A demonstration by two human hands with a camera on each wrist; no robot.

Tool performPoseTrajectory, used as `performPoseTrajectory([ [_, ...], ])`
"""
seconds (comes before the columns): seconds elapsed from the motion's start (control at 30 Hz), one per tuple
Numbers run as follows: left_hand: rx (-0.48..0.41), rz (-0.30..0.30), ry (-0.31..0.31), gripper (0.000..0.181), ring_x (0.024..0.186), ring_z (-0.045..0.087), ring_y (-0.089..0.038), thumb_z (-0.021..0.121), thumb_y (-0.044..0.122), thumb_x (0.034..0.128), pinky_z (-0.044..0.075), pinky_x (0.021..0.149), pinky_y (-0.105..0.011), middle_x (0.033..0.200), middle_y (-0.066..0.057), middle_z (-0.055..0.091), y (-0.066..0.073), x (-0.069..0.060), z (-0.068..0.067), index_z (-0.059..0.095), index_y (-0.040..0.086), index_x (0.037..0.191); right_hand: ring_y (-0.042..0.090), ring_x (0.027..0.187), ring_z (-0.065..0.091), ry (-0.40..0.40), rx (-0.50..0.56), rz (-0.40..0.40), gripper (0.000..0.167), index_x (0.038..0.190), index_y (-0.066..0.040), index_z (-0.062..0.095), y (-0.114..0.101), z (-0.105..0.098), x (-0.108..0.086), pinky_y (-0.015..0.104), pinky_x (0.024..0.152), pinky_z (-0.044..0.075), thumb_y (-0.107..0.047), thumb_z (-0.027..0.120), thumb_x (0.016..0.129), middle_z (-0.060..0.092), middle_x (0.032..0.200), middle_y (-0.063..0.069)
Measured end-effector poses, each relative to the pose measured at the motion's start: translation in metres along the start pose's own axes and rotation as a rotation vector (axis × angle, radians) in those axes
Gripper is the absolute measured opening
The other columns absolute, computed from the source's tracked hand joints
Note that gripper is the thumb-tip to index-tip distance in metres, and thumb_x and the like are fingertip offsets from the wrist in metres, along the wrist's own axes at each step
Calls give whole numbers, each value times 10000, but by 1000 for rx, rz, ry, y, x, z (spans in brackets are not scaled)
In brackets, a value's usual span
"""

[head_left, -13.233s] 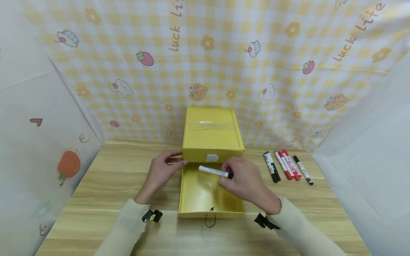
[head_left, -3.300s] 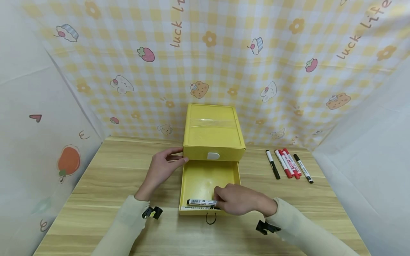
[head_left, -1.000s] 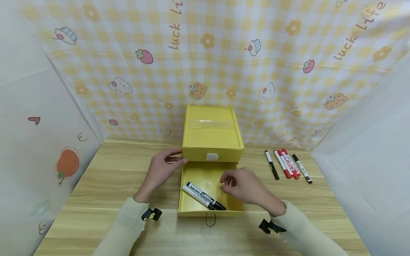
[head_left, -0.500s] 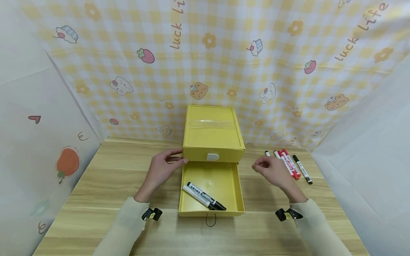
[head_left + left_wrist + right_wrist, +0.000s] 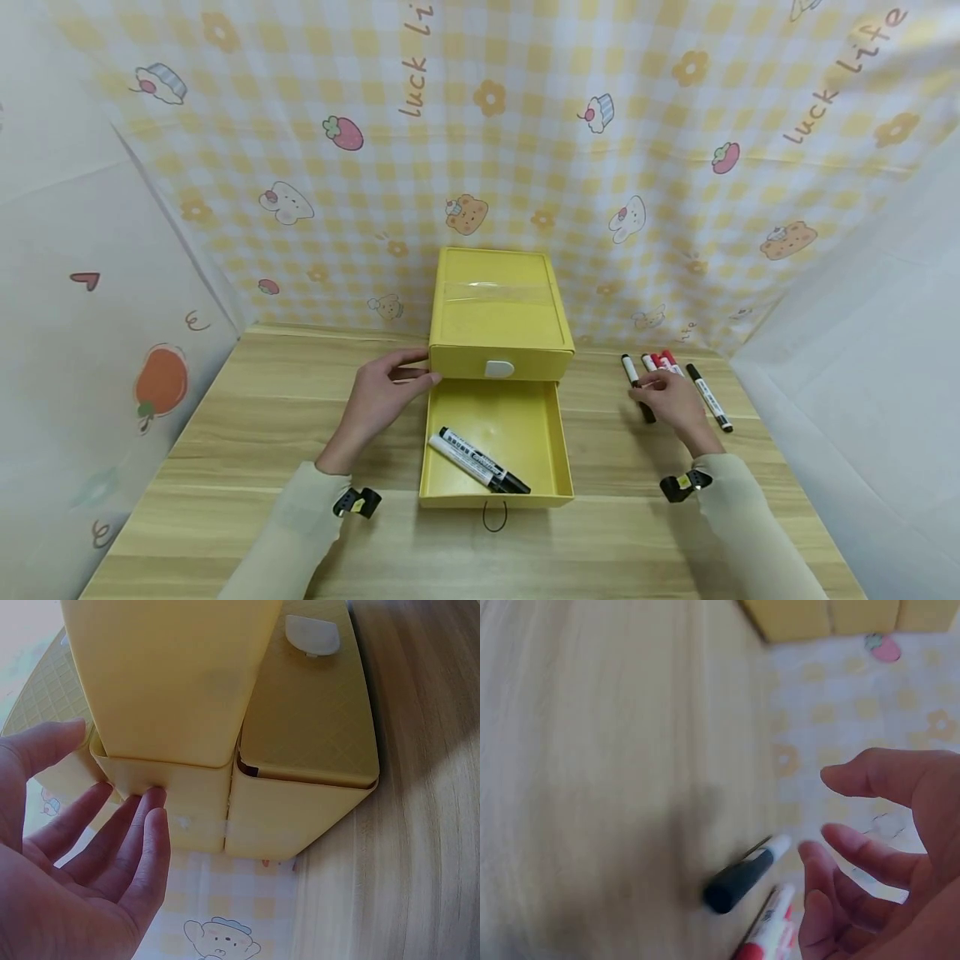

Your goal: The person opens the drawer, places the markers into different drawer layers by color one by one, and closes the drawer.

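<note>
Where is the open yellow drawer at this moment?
In the head view, the drawer is near the middle, below the white tab, right of the left hand, with two markers inside.

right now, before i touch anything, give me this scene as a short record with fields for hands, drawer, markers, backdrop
left hand: fingers at the left side of the yellow two-tier drawer box
right hand: hand holding nothing, near a black marker with a white cap
drawer: lower yellow drawer pulled out
drawer contents: two white-and-black markers, side by side, slanted
other markers: red-and-white markers, partly hidden; separate white marker with black ends
backdrop: yellow-and-white checked cloth
</note>
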State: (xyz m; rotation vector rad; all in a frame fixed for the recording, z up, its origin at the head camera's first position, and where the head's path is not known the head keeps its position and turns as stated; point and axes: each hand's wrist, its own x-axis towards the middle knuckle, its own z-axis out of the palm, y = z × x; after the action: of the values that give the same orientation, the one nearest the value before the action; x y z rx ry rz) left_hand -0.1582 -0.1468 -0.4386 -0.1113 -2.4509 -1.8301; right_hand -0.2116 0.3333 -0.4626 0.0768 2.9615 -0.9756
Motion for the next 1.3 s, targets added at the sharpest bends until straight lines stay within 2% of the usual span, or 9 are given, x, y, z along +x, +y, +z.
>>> performPoseTrajectory([
  [0.2, -5, -4, -4, 478, 1135, 780, -312, 891, 228, 960, 645, 874, -383, 1256, -157, 788, 0, 0, 0, 753, 55, 1384, 419, 1043, 700, 48, -33, 47, 556, 1345, 101, 668, 17, 12, 7, 473, 788, 558, -305, 816, 995, 723, 1202, 283],
  [0.4, -9, -5, -8, 486, 1144, 776, -317, 889, 227, 961, 645, 885, -391, 1258, -152, 788, -1, 0, 0, 747, 50, 1392, 460, 1054, 703, 87, -90, 57, 564, 1311, 131, 676, 20, 21, 12, 570, 841, 557, -304, 825, 986, 737, 1172, 294],
  [0.63, -2, 2, -11, 485, 1144, 775, -324, 882, 225, 967, 648, 890, -412, 1258, -153, 786, -1, 0, 0, 743, 47, 1396, 466, 1017, 708, 122, -113, 61, 463, 1156, 118, 736, 26, 28, 16, 566, 838, 529, -277, 844, 940, 766, 1069, 263],
  [0.77, -3, -3, -12, 483, 1141, 776, -326, 882, 227, 967, 651, 894, -424, 1265, -155, 784, -1, 0, 0, 745, 52, 1396, 412, 926, 703, 125, -111, 97, 404, 1056, 68, 753, 29, 29, 17, 520, 783, 523, -304, 847, 930, 767, 1012, 228],
  [0.97, -11, -15, -8, 485, 1138, 779, -330, 886, 224, 963, 651, 906, -431, 1266, -167, 785, -1, 1, 0, 746, 45, 1391, 336, 819, 674, 102, -110, 119, 368, 1000, 67, 749, 26, 28, 12, 447, 701, 492, -290, 829, 961, 750, 937, 211],
  [1.3, -10, -16, -6, 486, 1136, 779, -323, 887, 231, 961, 650, 901, -426, 1269, -164, 783, -1, 1, 0, 749, 45, 1388, 220, 631, 587, 106, -142, 110, 280, 750, -70, 730, 31, 35, 16, 374, 591, 427, -271, 768, 941, 645, 661, 27],
])
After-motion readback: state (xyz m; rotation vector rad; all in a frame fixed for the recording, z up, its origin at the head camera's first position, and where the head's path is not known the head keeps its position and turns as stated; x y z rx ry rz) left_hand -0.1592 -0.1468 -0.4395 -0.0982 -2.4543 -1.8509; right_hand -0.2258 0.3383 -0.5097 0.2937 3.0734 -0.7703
